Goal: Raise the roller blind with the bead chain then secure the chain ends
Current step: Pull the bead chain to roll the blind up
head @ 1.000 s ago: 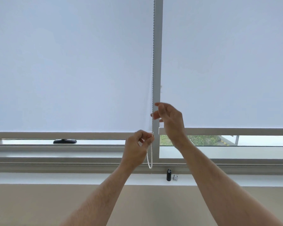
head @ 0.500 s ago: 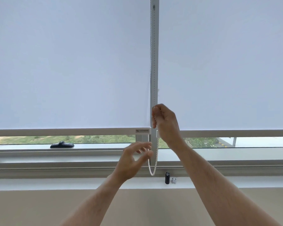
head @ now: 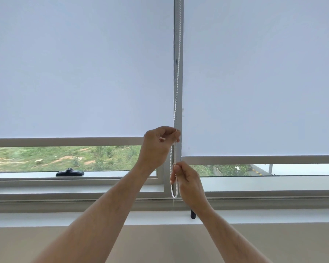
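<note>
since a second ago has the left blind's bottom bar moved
Yes. The left blind's bottom bar has gone up: it was level with the right blind's bar, now sits above it.

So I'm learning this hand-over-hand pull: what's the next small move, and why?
Probably pull down with the left hand, pinching the white bead chain high; the right hand sits near the loop's bottom, and the left white roller blind is barely raised.

Blind [head: 80, 73] partly up, chain [head: 174, 186] looped
</note>
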`<state>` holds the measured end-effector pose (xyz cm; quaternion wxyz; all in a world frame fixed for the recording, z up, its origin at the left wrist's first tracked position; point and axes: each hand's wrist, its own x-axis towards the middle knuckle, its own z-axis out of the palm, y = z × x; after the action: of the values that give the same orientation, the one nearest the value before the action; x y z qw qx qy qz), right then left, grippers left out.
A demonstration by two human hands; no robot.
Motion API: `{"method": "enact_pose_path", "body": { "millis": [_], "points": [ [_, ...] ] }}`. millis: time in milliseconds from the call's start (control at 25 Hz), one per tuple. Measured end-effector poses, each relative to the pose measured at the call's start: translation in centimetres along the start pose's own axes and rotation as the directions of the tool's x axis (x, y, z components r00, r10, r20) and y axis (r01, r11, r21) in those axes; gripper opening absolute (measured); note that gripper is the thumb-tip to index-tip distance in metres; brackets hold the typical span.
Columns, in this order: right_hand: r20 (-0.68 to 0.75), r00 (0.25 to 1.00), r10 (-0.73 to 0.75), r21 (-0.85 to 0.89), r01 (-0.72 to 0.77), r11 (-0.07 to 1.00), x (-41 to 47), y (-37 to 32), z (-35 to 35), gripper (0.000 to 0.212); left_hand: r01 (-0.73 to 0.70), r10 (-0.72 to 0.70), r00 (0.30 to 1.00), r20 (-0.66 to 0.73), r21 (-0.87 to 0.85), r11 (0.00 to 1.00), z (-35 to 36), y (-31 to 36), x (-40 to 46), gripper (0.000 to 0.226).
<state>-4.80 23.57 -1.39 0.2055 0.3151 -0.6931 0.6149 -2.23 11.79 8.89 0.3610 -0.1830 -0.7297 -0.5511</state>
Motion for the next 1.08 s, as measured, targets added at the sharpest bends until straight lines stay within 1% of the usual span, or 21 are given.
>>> {"method": "enact_pose_path", "body": {
  "millis": [80,200,280,360,480,600,760,880,960,1080],
  "points": [
    [0.042,0.999,0.021,0.008,-0.022,1.0,-0.5,0.6,-0.3,0.032,0.032,-0.032,0.999,-0.012,-0.014,0.999,0.2,-0.7,-0.5,0.007],
    [0.094,0.994,0.051,0.118,-0.062,0.991,-0.6,1.0,-1.2,0.028,0.059,-0.06,0.997,-0.037,-0.032,0.998,0.0,-1.6,-1.5,0.014],
    [0.046,0.996,0.079,0.211,-0.087,0.974,0.0,0.8,-1.6,0.032,0.042,-0.043,0.998,-0.045,-0.024,0.999,0.1,-1.8,-1.8,0.016],
    [-0.041,0.995,0.09,0.242,-0.077,0.967,1.2,0.1,-1.9,0.037,0.001,-0.002,0.999,-0.04,-0.01,1.0,0.3,-1.8,-2.0,0.013],
    [-0.12,0.993,0.01,0.213,0.016,0.977,3.8,-2.3,-2.1,0.031,-0.05,0.05,0.999,-0.016,0.031,0.998,0.5,-2.0,-2.5,0.007],
    [-0.149,0.987,-0.064,0.159,0.088,0.983,6.7,-5.6,-2.3,0.025,-0.044,0.044,0.999,0.004,0.061,0.997,0.9,-2.9,-3.6,0.013],
    [-0.099,0.99,-0.103,0.159,0.118,0.98,9.8,-8.9,-2.1,0.027,0.006,-0.011,0.999,0.04,0.107,0.994,1.4,-4.5,-5.5,0.021],
    [-0.082,0.99,-0.115,0.174,0.128,0.976,10.6,-9.6,-1.9,0.031,0.045,-0.05,0.998,0.044,0.111,0.993,1.5,-5.2,-6.2,0.021],
    [-0.067,0.993,-0.102,0.168,0.112,0.979,10.1,-9.4,-1.5,0.035,0.041,-0.049,0.997,0.066,0.118,0.992,1.4,-5.4,-6.5,0.017],
    [-0.076,0.991,-0.111,0.152,0.122,0.981,8.9,-8.8,-1.1,0.036,0.004,-0.016,0.991,0.133,0.088,0.996,0.8,-5.8,-7.1,0.008]
  ]
}}
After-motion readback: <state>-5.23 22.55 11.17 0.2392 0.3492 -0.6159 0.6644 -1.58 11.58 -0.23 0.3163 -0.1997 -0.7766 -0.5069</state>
